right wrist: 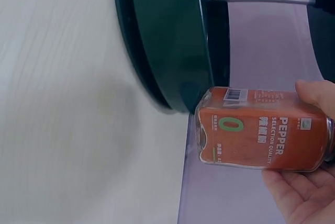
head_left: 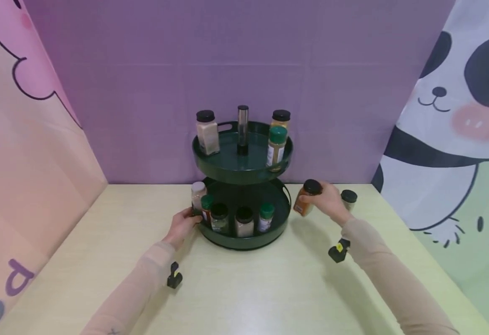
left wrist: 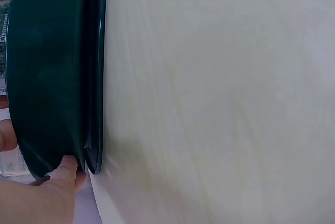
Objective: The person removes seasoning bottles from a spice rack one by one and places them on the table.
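My right hand (head_left: 326,200) holds a pepper jar (head_left: 304,200) with a black lid and orange-red powder. The jar is tilted, up off the table, just right of the lower tier of a dark green two-tier spice rack (head_left: 244,242). In the right wrist view the jar's PEPPER label (right wrist: 261,135) shows, its base close to the tier's wall. My left hand (head_left: 181,228) grips the left side of the lower tier, with fingers (left wrist: 65,169) against the outer wall and one digit over the rim. Beside it stand a pale-lidded jar (head_left: 198,193) and a green-lidded jar (head_left: 206,207).
Along the lower tier's front stand two black-lidded jars (head_left: 244,223) and another green-lidded one (head_left: 266,217). The upper tier (head_left: 227,172) carries three jars around a metal post (head_left: 242,128). A black-lidded jar (head_left: 349,197) stands on the table behind my right wrist. A purple backdrop (head_left: 144,116) closes the rear.
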A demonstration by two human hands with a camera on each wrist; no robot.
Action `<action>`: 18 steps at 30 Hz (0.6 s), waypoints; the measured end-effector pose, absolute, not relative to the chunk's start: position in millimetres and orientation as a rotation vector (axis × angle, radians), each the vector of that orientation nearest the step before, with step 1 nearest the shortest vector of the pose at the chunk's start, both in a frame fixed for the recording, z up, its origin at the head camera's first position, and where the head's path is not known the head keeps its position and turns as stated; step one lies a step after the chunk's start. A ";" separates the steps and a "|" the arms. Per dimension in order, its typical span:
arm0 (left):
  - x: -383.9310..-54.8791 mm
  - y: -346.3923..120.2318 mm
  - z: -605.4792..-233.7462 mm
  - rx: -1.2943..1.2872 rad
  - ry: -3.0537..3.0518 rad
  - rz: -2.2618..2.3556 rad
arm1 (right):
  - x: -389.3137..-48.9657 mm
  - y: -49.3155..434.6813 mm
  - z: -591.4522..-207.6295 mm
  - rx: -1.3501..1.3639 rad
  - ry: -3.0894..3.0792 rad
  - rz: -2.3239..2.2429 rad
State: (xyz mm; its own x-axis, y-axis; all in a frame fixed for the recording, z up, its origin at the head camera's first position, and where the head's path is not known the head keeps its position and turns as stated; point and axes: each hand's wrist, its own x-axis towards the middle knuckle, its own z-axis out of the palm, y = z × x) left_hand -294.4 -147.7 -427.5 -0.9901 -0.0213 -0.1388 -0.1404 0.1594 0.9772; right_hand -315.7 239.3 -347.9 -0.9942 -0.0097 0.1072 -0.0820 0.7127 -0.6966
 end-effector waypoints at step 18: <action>-297.6 -149.8 -428.5 -0.162 2.319 1.956 | -308.1 268.1 -365.1 -0.023 -2.874 1.072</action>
